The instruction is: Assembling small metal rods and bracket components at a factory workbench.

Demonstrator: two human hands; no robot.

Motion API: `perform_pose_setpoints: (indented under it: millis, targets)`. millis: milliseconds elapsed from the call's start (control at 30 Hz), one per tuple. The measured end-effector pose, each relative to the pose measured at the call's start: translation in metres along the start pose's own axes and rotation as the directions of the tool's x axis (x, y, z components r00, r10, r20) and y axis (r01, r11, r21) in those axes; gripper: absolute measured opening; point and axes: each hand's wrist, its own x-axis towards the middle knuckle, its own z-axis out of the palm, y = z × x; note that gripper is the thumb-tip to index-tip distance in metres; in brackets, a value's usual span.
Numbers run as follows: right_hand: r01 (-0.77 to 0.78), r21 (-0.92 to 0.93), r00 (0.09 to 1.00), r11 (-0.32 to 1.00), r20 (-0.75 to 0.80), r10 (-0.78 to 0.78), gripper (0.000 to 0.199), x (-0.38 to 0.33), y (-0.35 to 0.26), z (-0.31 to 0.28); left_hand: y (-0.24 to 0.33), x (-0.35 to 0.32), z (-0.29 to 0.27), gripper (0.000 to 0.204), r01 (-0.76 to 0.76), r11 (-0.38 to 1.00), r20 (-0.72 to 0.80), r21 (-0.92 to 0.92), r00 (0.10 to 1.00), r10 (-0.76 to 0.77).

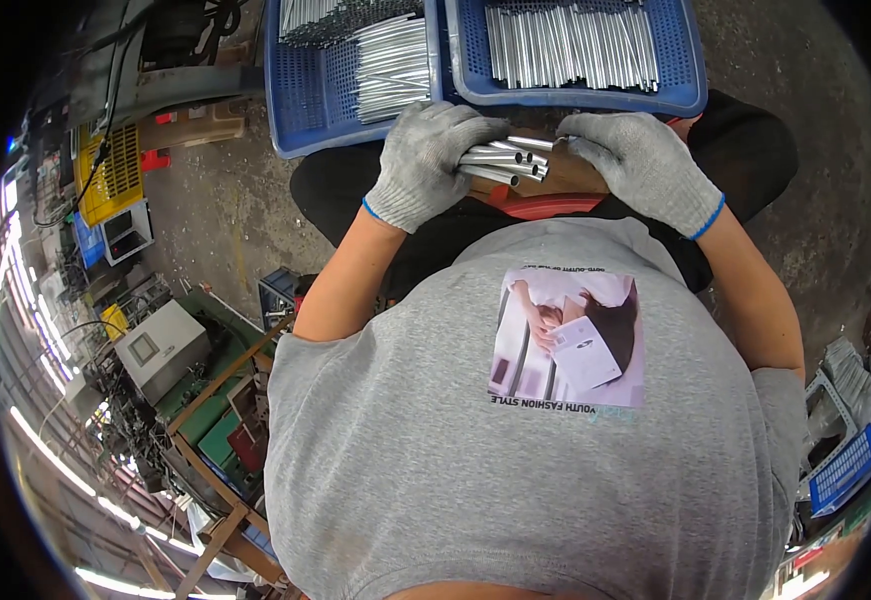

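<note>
My left hand (421,165), in a grey knitted glove with a blue cuff edge, is closed around a small bundle of shiny metal tubes (501,160). Their hollow ends point right, and one tube sticks out farther than the others. Close to that tube's end is my right hand (651,170), gloved the same way. Its thumb and forefinger are apart, and I see nothing held between them; whether a fingertip touches the tube cannot be made out. Both hands are above my lap, just in front of two blue baskets.
The left blue basket (306,95) holds loose metal tubes in piles. More tubes lie side by side in the right blue basket (576,98). Under my hands is a red-edged object (551,207). A yellow crate (111,175) and a grey control box (161,350) stand at left.
</note>
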Motion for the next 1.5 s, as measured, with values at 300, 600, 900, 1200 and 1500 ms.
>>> perform_pose_setpoints:
  millis: [300, 600, 900, 1200, 1500]
  targets:
    - [-0.103, 0.079, 0.992, 0.992, 0.079, 0.096, 0.023, -0.007, -0.016, 0.001, 0.003, -0.006, 0.003, 0.037, 0.045, 0.998, 0.01, 0.052, 0.999, -0.045]
    - [0.034, 0.032, 0.998, 0.999, -0.055, -0.032, 0.023, -0.002, 0.003, 0.013, 0.0, -0.007, 0.005, 0.042, 0.015, 1.0, -0.033, 0.018, 0.999, -0.015]
    - [-0.01, 0.101, 1.0, 0.995, 0.027, 0.008, 0.024, -0.002, -0.005, 0.0, 0.0, -0.006, 0.003, 0.045, -0.006, 0.998, -0.043, 0.056, 0.999, 0.009]
    - [-0.102, 0.224, 0.993, 0.969, 0.078, 0.087, 0.026, -0.006, -0.013, 0.012, -0.003, -0.012, 0.007, 0.043, 0.042, 0.999, -0.044, 0.027, 0.998, -0.041]
    - [-0.054, 0.359, 0.998, 0.932, 0.052, 0.038, 0.026, 0.01, 0.003, 0.014, -0.033, -0.029, -0.001, 0.037, 0.146, 0.988, -0.065, 0.047, 0.988, -0.143]
